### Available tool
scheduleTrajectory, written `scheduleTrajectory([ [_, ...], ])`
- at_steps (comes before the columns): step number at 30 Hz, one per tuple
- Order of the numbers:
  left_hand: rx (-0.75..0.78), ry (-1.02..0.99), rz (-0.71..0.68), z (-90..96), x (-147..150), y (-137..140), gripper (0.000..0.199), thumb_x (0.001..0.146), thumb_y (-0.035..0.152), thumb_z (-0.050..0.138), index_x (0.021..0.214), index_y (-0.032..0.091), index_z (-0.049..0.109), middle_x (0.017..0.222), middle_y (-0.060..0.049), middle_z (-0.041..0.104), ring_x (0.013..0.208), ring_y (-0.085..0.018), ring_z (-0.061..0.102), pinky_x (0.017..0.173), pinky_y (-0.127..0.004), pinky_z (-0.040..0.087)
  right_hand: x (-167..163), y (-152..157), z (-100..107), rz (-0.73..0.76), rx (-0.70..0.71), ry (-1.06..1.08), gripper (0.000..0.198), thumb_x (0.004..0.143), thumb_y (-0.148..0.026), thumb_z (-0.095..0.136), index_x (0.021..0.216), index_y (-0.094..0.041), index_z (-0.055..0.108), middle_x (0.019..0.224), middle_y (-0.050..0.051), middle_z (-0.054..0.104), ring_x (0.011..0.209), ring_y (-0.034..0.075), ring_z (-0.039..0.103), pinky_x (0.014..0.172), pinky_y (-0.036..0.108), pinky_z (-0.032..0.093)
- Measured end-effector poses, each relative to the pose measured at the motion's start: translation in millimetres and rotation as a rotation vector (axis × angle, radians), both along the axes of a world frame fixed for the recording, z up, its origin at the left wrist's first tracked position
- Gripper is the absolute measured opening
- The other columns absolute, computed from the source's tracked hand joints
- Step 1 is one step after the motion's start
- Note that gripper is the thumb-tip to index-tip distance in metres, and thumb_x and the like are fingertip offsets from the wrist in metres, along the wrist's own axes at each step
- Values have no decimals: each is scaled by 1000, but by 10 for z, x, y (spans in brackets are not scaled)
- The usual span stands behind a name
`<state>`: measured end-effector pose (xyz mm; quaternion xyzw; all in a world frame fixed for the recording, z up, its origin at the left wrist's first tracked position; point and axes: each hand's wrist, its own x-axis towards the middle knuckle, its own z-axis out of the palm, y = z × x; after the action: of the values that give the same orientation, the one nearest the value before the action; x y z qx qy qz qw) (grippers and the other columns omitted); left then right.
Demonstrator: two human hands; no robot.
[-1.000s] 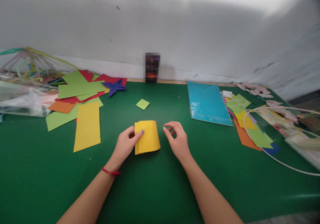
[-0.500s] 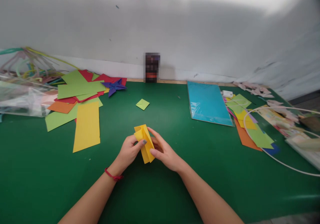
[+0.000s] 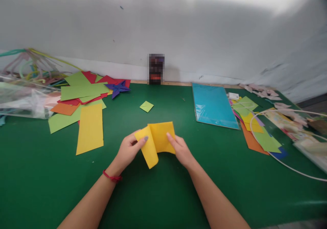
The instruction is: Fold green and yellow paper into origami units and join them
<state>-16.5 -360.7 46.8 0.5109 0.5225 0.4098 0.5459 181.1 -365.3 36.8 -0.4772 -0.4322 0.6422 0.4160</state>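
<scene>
A sheet of yellow paper (image 3: 161, 135) is held up between both hands over the green table (image 3: 163, 195). It has a fold near its middle, and its left panel angles toward me while the right panel is spread out. My left hand (image 3: 129, 149) pinches the left panel, thumb on the front, the other fingers behind it. At the right edge, my right hand (image 3: 182, 150) grips the paper with the thumb in front; its other fingers are mostly hidden. Beyond the hands lies a small folded green paper square (image 3: 146, 106).
On the left are loose coloured sheets, a yellow strip (image 3: 90, 128), a purple paper star (image 3: 118, 89) and a clear plastic bag (image 3: 25, 99). A blue paper pack (image 3: 214, 106), more scraps (image 3: 265, 138) and a white cable (image 3: 293, 167) lie right. A pixelated dark object (image 3: 156, 69) stands at the wall.
The yellow paper, folded narrow before, is now opened out. My right hand has moved to the right with its edge, while my left hand keeps hold of the left panel.
</scene>
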Motion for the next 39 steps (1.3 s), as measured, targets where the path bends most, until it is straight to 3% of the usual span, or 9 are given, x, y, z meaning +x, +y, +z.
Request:
scheduleTrajectory([
  [4, -221, -145, 194, 35, -160, 125, 44, 68, 48, 66, 96, 14, 65, 88, -10, 70, 74, -23, 66, 66, -34, 53, 264, 161, -66, -180, -41, -104, 43, 73, -50, 62, 94, -13, 66, 81, 8, 70, 67, 21, 66, 58, 33, 53],
  [8, -284, 79, 168, -62, -273, 220, 40, 70, 50, 62, 88, 15, 66, 82, -8, 70, 70, -22, 66, 64, -33, 53, 368, 230, -162, -142, -71, -176, 38, 72, -48, 63, 88, -13, 64, 74, 7, 68, 58, 19, 62, 44, 29, 50],
  [10, -135, 376, 196, -106, -273, 221, 36, 75, 47, 56, 88, 15, 65, 86, -8, 68, 76, -24, 65, 67, -35, 52, 347, 237, -221, -127, -76, -248, 34, 73, -45, 60, 85, -13, 62, 72, 7, 67, 54, 19, 60, 40, 29, 49],
  [13, 246, 879, 272, -134, -171, 160, 35, 82, 34, 48, 110, 14, 57, 111, -13, 61, 103, -29, 57, 87, -43, 45, 292, 229, -304, -130, -50, -336, 29, 76, -42, 56, 84, -14, 60, 74, 8, 67, 53, 19, 60, 40, 31, 50],
  [16, 534, 1142, 72, -170, 37, 73, 43, 88, 23, 37, 130, 13, 41, 135, -14, 45, 128, -26, 37, 108, -48, 23, 264, 210, -351, -156, 11, -389, 26, 77, -38, 53, 90, -17, 57, 81, 8, 67, 60, 20, 63, 47, 32, 52],
  [18, 598, 1187, -146, -231, 184, 40, 46, 91, 23, 30, 136, 13, 34, 143, -10, 37, 132, -23, 30, 110, -46, 19, 266, 203, -360, -156, 60, -420, 24, 77, -36, 53, 93, -19, 56, 84, 7, 68, 66, 20, 65, 55, 31, 53],
  [22, 573, 1242, -298, -385, 343, 56, 51, 93, 30, 26, 140, 12, 26, 148, -7, 25, 135, -23, 23, 110, -45, 19, 320, 259, -352, -121, 40, -478, 23, 76, -38, 54, 89, -20, 55, 71, 4, 67, 62, 19, 64, 54, 29, 51],
  [31, 503, 1249, -325, -352, 334, 167, 55, 89, 37, 30, 139, 13, 30, 147, -7, 28, 132, -25, 29, 105, -45, 28, 471, 450, -350, -134, 142, -653, 31, 79, -49, 50, 70, -20, 51, 49, -5, 50, 43, 12, 45, 40, 21, 35],
  [39, 469, 1210, -318, -412, 352, 182, 55, 92, 34, 25, 141, 11, 24, 149, -8, 20, 137, -22, 18, 112, -44, 16, 445, 415, -306, -143, 152, -723, 31, 81, -47, 48, 67, -19, 49, 47, -6, 41, 45, 10, 38, 43, 20, 29],
])
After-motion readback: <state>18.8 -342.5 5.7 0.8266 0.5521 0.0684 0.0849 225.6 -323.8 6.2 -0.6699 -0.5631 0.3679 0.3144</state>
